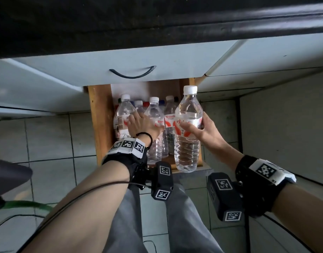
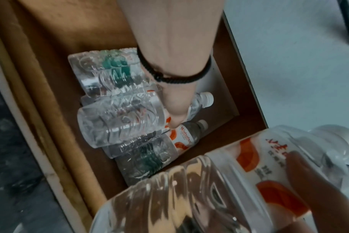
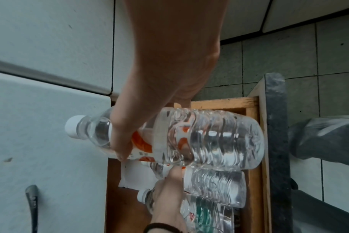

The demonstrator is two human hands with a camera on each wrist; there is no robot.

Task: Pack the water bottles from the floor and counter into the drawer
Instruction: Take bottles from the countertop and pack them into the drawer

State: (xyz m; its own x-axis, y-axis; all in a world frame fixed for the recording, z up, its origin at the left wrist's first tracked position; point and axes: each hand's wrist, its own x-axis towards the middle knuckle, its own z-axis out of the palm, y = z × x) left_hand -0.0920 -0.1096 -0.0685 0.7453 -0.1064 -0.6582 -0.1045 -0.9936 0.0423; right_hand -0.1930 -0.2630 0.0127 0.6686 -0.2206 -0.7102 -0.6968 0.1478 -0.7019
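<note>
The wooden drawer (image 1: 99, 125) stands pulled out, with several clear water bottles (image 1: 154, 114) lying inside, caps pointing to the back. My left hand (image 1: 142, 125) lies on top of them, fingers curled over one bottle (image 2: 119, 119) and the thumb across its orange label. My right hand (image 1: 199, 128) grips another clear bottle (image 1: 187, 152) with a white cap and orange label around its middle. It hangs above the drawer's right side, just right of the left hand. In the right wrist view this bottle (image 3: 209, 138) lies crosswise over the drawer (image 3: 219, 102).
A pale upper drawer front with a black handle (image 1: 132, 74) overhangs the back of the open drawer, under a dark countertop (image 1: 157, 24). Pale cabinet fronts (image 1: 285, 125) flank it. Grey tile floor (image 1: 47, 134), my grey trouser legs (image 1: 131, 216) and a green hose (image 1: 29, 204) lie below.
</note>
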